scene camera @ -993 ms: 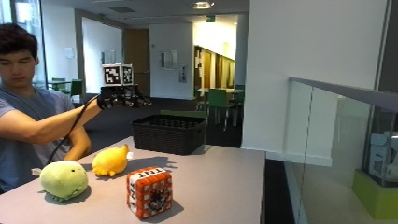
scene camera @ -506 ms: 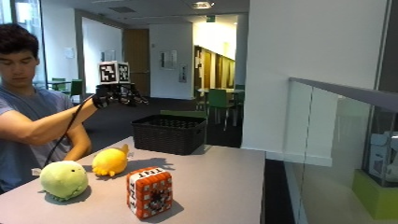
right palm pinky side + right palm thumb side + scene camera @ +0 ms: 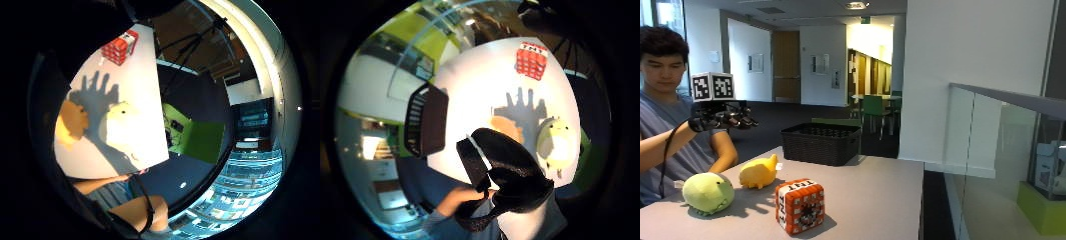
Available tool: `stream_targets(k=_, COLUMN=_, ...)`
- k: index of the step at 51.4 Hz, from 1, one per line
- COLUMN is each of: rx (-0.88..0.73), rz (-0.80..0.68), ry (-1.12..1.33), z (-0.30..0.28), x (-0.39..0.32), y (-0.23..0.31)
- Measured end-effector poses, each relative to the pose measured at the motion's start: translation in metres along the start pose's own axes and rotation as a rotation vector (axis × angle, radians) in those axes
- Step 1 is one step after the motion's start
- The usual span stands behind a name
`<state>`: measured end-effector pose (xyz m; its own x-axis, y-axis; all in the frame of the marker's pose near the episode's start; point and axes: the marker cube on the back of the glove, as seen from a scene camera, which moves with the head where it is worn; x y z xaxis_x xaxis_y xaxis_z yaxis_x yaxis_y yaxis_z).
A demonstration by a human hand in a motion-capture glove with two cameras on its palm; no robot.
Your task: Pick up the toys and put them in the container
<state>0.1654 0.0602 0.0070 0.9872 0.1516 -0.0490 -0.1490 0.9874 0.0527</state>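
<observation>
Three toys lie on the grey table [image 3: 879, 200]: a green round plush [image 3: 708, 193], a yellow plush [image 3: 759, 173] behind it, and a red-and-white TNT block [image 3: 800, 205] nearer the front. A black mesh basket [image 3: 821, 143] stands at the table's far edge. My gloved right hand [image 3: 725, 118] hovers high above the yellow and green plush, fingers spread and holding nothing. From the palm I look down on the green plush [image 3: 559, 144], the yellow plush [image 3: 506, 127], the TNT block [image 3: 532, 60] and the basket [image 3: 426, 126]; the spread hand's shadow falls across the plush toys.
A glass railing [image 3: 999, 165] runs along the right of the table. The person's bare left forearm [image 3: 723, 152] rests at the table's left edge behind the plush toys. Bare tabletop lies between the toys and the basket.
My hand has drifted a little left and lower, away from above the basket toward the plush toys. The toys and basket have not moved.
</observation>
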Motion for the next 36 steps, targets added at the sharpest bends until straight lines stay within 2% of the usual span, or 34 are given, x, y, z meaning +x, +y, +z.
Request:
stream_targets(k=20, rx=-0.056, rz=0.075, ry=-0.024, z=0.077, x=0.048, y=0.040)
stream_targets(k=36, rx=-0.135, rz=0.107, ry=-0.038, z=0.136, x=0.060, y=0.049)
